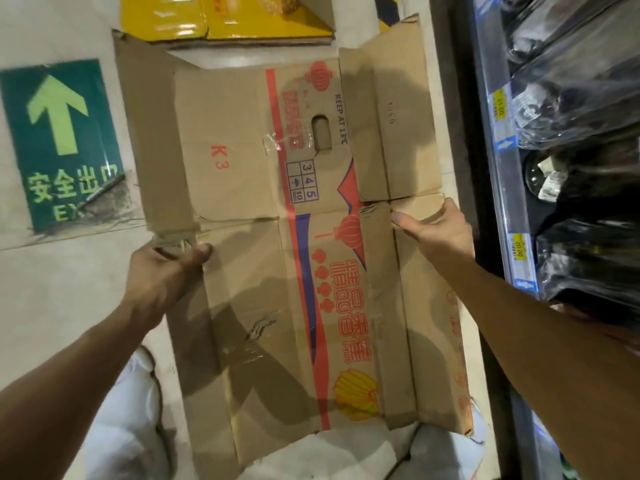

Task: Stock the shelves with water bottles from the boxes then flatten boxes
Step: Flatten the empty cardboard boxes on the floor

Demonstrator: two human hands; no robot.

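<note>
A large brown cardboard box [242,174] with red and blue print and a banana picture lies opened out flat in front of me, above the pale floor. My left hand [162,275] grips its left edge at a crumpled flap corner, thumb on top. My right hand [436,230] grips the right flap, thumb on top and fingers curled over the flap's edge. No water bottles are in sight.
Yellow flattened boxes [221,15] lie on the floor beyond the cardboard. A green exit arrow sign [59,140] is stuck to the floor at left. Store shelving [512,202] with price tags and dark wrapped goods runs along the right. My white trousers [121,427] are below.
</note>
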